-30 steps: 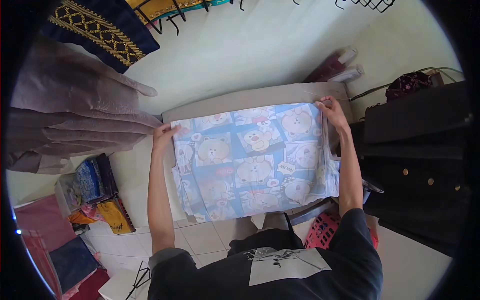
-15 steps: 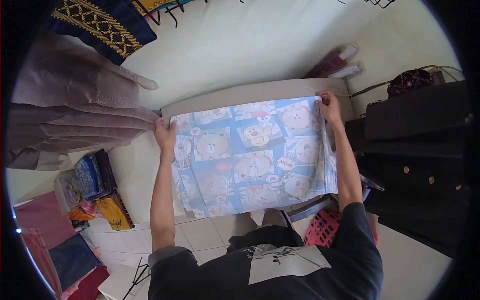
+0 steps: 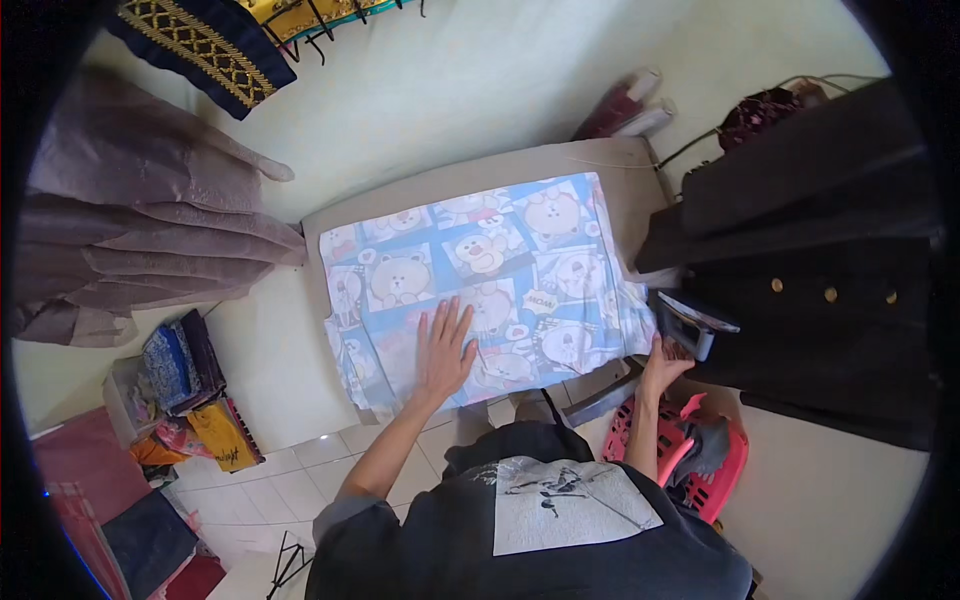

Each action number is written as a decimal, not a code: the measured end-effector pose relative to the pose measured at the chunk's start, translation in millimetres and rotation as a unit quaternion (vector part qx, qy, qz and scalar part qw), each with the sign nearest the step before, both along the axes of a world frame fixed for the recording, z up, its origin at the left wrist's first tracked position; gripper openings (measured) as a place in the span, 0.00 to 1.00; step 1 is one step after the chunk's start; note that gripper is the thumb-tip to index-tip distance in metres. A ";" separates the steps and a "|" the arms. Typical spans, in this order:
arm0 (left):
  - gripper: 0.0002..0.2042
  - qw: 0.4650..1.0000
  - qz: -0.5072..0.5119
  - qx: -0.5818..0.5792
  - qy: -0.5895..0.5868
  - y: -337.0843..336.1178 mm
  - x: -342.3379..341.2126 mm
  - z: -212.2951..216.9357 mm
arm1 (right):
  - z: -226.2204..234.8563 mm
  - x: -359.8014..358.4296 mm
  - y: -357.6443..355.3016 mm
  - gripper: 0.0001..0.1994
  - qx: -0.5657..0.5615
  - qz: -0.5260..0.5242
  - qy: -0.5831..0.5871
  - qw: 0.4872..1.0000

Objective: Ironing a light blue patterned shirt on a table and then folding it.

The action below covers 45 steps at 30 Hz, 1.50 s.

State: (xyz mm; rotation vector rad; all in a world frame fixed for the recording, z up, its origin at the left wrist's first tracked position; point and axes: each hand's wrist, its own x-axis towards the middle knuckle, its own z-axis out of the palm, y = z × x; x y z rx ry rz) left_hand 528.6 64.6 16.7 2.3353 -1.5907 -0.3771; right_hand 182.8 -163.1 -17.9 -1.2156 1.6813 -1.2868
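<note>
A small pale-walled room with a tiled floor is closing in around an ironing board [image 3: 640,170], its beige padded top running from the hanging grey-brown garments [image 3: 130,240] on one side to a dark buttoned coat [image 3: 810,270] on the other. Spread flat along most of the board is a light blue cartoon-bear printed cloth [image 3: 480,275], its near edge drooping over the board's front.

The left hand [image 3: 443,350] is lying flat on the cloth near that front edge, fingers spread wide, pressing the fabric down. The right hand [image 3: 665,362] is reaching off the board's right end, just beside the cloth's corner, and is touching the underside of an electric iron [image 3: 693,318] resting there; whether the fingers are actually closed around the handle I cannot tell from here. Below that end a pink laundry basket [image 3: 700,450] is sitting on the floor.

To my eye the cloth is smoothed and being pinned in place while the iron is being fetched. The next move seems to call for a firm grip on the handle, then bringing the soleplate over the board's right end onto the cloth, keeping clear of the flattened left hand.
</note>
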 end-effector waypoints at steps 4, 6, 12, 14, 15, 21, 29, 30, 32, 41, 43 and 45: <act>0.32 0.999 0.019 -0.036 0.002 -8.8 -2.9 1.5 | 11.7 7.2 -30.4 0.31 -0.069 -0.025 -0.018 0.997; 0.32 0.999 0.003 -0.034 -0.026 -21.5 -1.8 9.2 | 1.1 -16.0 -43.2 0.23 -0.096 0.000 -0.078 0.992; 0.32 0.997 0.000 -0.055 -0.050 -25.0 -7.2 -2.9 | 72.9 -0.2 -56.6 0.14 -0.104 0.116 -0.094 0.983; 0.32 0.997 0.002 -0.059 -0.051 -24.5 -5.6 -2.9 | 127.3 28.2 -49.3 0.13 0.007 0.167 0.045 0.985; 0.33 0.997 0.010 -0.063 -0.038 -26.8 -4.8 -3.8 | 139.5 35.1 -46.4 0.13 0.004 0.160 0.045 0.986; 0.33 0.995 0.006 -0.092 -0.042 -54.7 -1.0 -9.4 | 166.5 118.2 -10.1 0.16 -0.004 0.297 0.316 0.901; 0.32 0.993 0.010 -0.076 -0.087 -58.7 -4.5 -13.9 | 105.0 195.1 7.6 0.15 0.069 0.351 0.377 0.855; 0.32 0.993 0.009 -0.074 -0.087 -58.1 -3.4 -14.0 | 101.3 196.7 4.4 0.15 0.072 0.335 0.383 0.858; 0.34 0.996 0.006 -0.053 -0.073 -57.8 -2.5 -14.9 | 104.3 201.5 -12.0 0.17 0.094 0.323 0.385 0.860; 0.34 0.997 0.006 -0.044 -0.063 -60.4 -1.7 -11.6 | 90.7 206.7 -32.3 0.22 0.093 0.292 0.390 0.868; 0.33 0.996 0.005 -0.053 -0.068 -61.3 1.1 -11.4 | 93.5 207.4 -36.5 0.22 0.096 0.284 0.389 0.871; 0.33 0.996 0.007 -0.059 -0.073 -61.5 -1.9 -10.1 | 94.8 208.8 -45.5 0.22 0.099 0.281 0.388 0.872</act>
